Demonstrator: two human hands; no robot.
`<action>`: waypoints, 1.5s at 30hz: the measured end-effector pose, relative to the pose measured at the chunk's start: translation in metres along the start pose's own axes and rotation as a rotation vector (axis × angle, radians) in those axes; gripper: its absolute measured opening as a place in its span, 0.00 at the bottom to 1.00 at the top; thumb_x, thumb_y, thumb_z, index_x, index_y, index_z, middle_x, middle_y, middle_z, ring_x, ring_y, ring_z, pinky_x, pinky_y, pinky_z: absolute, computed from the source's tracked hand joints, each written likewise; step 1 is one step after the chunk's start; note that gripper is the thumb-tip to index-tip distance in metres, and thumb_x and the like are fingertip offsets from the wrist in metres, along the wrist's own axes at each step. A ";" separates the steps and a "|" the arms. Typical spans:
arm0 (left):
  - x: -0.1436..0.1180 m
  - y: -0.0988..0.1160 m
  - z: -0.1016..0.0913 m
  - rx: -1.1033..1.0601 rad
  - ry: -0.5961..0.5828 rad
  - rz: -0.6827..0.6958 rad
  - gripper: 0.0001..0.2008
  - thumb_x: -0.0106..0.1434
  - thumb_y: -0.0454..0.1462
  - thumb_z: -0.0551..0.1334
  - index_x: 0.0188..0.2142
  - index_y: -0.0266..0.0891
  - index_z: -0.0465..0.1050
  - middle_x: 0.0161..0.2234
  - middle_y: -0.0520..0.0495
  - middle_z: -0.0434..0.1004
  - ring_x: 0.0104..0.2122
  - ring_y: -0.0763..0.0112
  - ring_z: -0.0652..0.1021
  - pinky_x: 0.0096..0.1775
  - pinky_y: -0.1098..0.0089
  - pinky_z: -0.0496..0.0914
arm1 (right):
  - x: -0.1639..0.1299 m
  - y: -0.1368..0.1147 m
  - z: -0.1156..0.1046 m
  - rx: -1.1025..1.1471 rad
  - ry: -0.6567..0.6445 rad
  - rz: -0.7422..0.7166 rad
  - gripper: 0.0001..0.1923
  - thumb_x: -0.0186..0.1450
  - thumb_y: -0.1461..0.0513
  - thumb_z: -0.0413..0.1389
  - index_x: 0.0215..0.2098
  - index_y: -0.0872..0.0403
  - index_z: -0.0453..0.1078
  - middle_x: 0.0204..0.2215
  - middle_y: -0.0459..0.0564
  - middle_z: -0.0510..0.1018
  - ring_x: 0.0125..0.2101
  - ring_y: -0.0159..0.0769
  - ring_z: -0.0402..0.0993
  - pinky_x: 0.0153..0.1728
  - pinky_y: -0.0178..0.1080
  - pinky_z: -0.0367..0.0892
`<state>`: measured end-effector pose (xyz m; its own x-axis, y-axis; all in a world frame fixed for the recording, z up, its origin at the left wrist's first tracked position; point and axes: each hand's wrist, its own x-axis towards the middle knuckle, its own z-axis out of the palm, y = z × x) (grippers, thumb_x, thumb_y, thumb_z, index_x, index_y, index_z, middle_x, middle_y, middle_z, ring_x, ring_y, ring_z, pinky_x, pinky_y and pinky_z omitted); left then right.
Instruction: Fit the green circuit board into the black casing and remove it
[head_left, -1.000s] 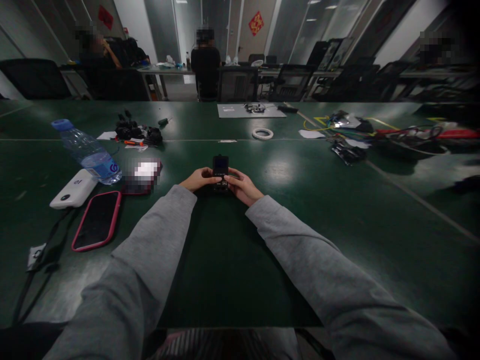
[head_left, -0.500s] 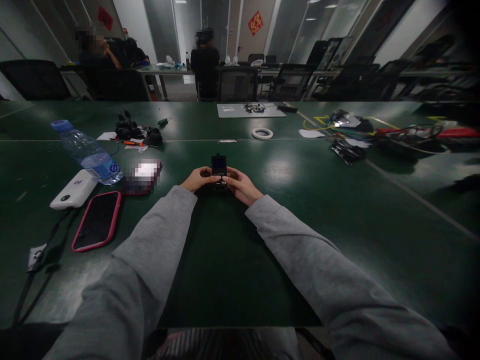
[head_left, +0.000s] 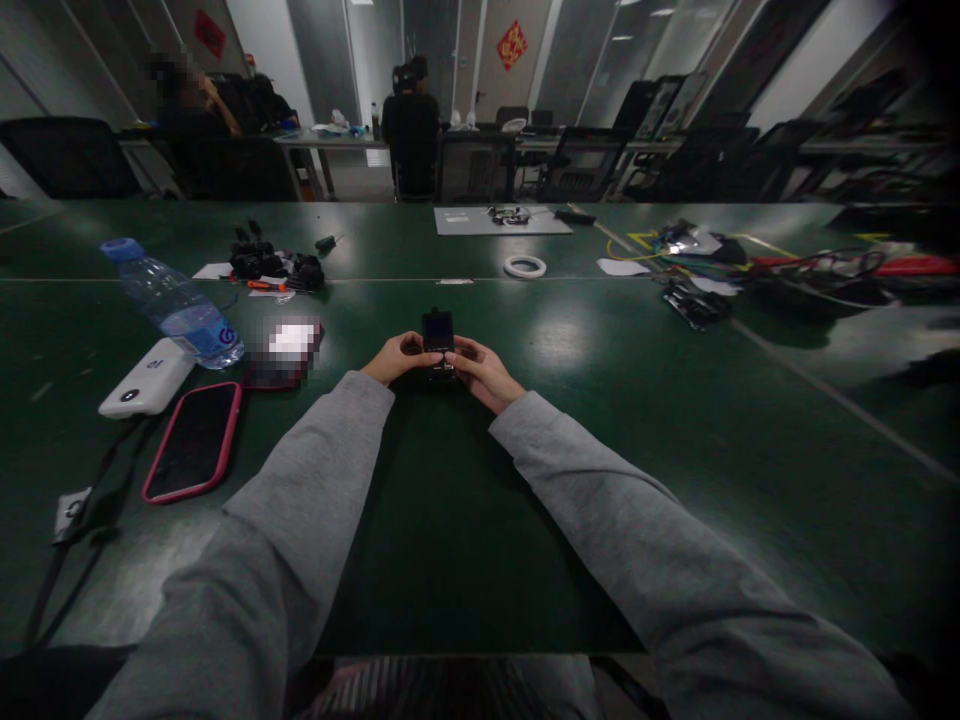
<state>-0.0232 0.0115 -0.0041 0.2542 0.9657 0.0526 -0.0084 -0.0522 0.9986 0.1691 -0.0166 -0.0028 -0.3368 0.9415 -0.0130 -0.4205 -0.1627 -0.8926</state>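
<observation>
A small black device with a dark square screen (head_left: 438, 329) stands between my hands over the green table (head_left: 465, 540). My left hand (head_left: 399, 359) grips its left side, thumb laid across the lower front. From the other side my right hand (head_left: 484, 370) holds it, with the thumb tip on the front below the screen. Both thumb tips nearly meet there. Fingers behind the device are mostly hidden, and its exact kind is too small to make out.
Left of my arms lie a red-cased phone (head_left: 193, 442), a white power bank (head_left: 148, 380) with a cable, a water bottle (head_left: 184, 315) and a second, partly blurred phone (head_left: 281, 372). Farther off are black parts (head_left: 274, 265), a tape roll (head_left: 524, 267) and tangled cables (head_left: 697, 245). People sit beyond.
</observation>
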 end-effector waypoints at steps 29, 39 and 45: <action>-0.003 0.003 0.000 -0.231 -0.090 -0.076 0.23 0.46 0.43 0.74 0.35 0.36 0.68 0.36 0.49 0.74 0.38 0.69 0.76 0.45 0.62 0.67 | 0.000 0.001 -0.001 -0.015 -0.008 -0.031 0.33 0.46 0.58 0.72 0.48 0.53 0.67 0.40 0.48 0.75 0.42 0.33 0.72 0.50 0.40 0.67; -0.005 0.009 0.002 -0.204 -0.084 -0.106 0.26 0.45 0.41 0.75 0.41 0.35 0.70 0.38 0.46 0.76 0.42 0.64 0.76 0.51 0.56 0.64 | 0.002 0.006 -0.005 -0.050 -0.033 -0.050 0.33 0.48 0.58 0.71 0.50 0.52 0.66 0.42 0.48 0.74 0.45 0.34 0.72 0.50 0.40 0.68; -0.003 0.005 0.002 -0.216 -0.103 -0.067 0.26 0.47 0.41 0.74 0.43 0.36 0.70 0.40 0.46 0.76 0.43 0.64 0.76 0.51 0.57 0.64 | -0.001 0.004 -0.001 -0.040 -0.025 -0.052 0.33 0.48 0.58 0.71 0.48 0.53 0.66 0.40 0.48 0.74 0.43 0.33 0.71 0.49 0.39 0.67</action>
<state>-0.0225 0.0076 0.0008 0.3583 0.9336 -0.0031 -0.1919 0.0769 0.9784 0.1684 -0.0178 -0.0061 -0.3360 0.9408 0.0450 -0.4045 -0.1010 -0.9090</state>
